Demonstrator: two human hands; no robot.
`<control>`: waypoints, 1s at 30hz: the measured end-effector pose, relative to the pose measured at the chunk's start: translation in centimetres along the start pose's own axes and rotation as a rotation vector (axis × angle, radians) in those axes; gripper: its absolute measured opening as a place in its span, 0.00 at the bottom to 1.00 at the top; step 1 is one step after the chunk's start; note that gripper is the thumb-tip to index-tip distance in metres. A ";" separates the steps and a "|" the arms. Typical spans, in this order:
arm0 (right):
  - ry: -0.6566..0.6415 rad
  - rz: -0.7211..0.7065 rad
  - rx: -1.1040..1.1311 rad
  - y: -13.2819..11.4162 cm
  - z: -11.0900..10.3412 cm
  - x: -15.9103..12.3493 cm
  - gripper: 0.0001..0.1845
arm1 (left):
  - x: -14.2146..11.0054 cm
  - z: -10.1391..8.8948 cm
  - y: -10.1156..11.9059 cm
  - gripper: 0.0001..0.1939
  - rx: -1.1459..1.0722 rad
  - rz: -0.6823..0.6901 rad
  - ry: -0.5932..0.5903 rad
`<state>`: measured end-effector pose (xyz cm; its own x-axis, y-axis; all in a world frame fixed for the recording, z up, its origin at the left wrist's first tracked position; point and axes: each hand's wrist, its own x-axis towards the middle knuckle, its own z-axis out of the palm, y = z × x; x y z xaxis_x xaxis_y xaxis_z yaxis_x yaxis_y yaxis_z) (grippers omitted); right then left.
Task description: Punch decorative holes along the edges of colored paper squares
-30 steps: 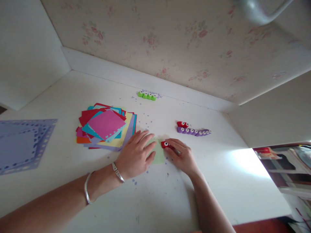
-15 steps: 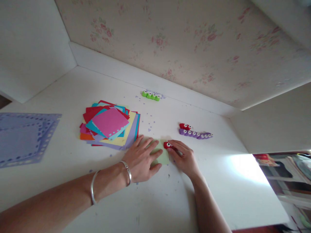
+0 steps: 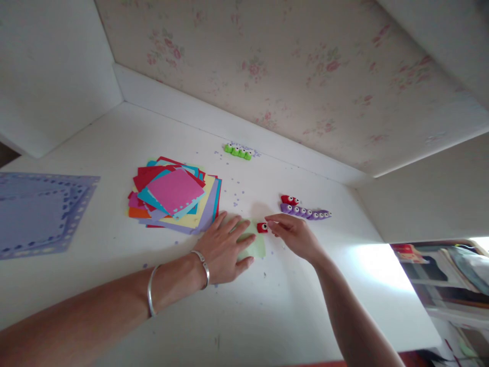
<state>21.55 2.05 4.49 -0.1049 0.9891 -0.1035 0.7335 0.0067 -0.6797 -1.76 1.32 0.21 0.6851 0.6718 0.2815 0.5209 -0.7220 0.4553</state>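
Note:
My left hand (image 3: 227, 248) lies flat with its fingers spread over a pale green sheet of paper (image 3: 259, 246), holding it against the white table. At the sheet's upper right edge sits a small red craft punch (image 3: 262, 228) with a white, black-dotted button. Just right of that punch, my right hand (image 3: 292, 233) hovers with bent fingers, apart from it as far as I can see. Beyond the right hand stand a row of purple punches (image 3: 305, 212) and a short red pair of punches (image 3: 289, 200).
A fanned pile of coloured paper (image 3: 175, 191) lies left of centre. Purple sheets with punched edges (image 3: 42, 214) are at the far left. Green punches (image 3: 239, 152) stand near the wall, among purple paper bits. Shelves with stacked items (image 3: 439, 270) are at the right.
My right hand has let go of the red punch and lifted slightly away, its fingertips now above and right of it. The left hand stays on the sheet. The view has shifted slightly.

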 end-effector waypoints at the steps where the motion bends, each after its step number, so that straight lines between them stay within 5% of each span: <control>1: -0.045 0.004 -0.008 -0.3 -0.2 0.3 0.12 | 0.0 0.0 0.0 0.22 0.007 0.001 -0.002; 13: -0.245 0.231 0.062 -0.7 -0.4 1.6 0.11 | 0.0 -0.2 0.0 0.25 0.100 -0.009 -0.082; 30: -0.292 0.263 0.077 -0.9 -0.9 1.8 0.11 | 0.0 -0.1 0.0 0.25 0.102 -0.008 -0.078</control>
<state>21.26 3.95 5.56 -0.1154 0.8719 -0.4758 0.7092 -0.2631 -0.6541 -1.74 1.35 0.27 0.7163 0.6656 0.2095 0.5728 -0.7324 0.3680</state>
